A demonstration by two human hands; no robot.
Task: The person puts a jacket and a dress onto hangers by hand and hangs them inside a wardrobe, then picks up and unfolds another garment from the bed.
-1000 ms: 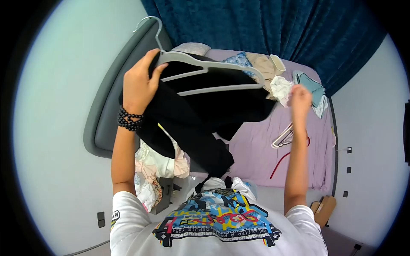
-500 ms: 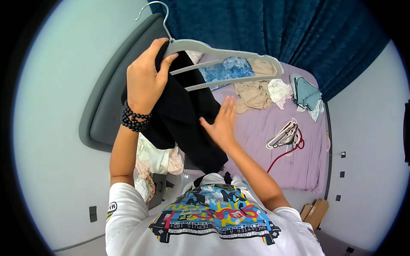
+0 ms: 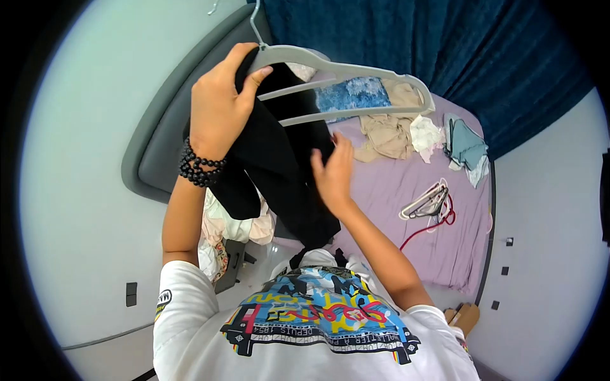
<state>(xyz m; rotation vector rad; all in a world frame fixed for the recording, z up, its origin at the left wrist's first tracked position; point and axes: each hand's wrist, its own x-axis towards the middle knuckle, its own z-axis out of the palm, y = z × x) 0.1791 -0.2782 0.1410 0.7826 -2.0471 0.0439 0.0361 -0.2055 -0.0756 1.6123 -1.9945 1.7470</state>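
Note:
My left hand (image 3: 223,105) is closed around the neck and near shoulder of a grey clothes hanger (image 3: 356,66), pinching a black garment (image 3: 270,155) against it. The hanger is held up on its side of the view, its metal hook rising past the top edge. Dark cloth drapes over one end and hangs down toward my body; its exact kind cannot be told from the folds. Beside the garment's right edge, just below the hanger's lower bar, is my right hand (image 3: 335,171), thumb and fingers apart. Whether it touches the cloth is unclear.
Beneath lies a bed with a lilac sheet (image 3: 381,184) and grey headboard (image 3: 159,140). On it are a blue patterned cloth (image 3: 356,95), beige clothing (image 3: 387,136), a teal garment (image 3: 467,141) and several hangers (image 3: 432,203). Pale clothes (image 3: 235,219) lie at lower left.
The hanger and garment sit slightly higher and farther right in view. My right hand has shifted up a little along the cloth's edge, its fingers more bent.

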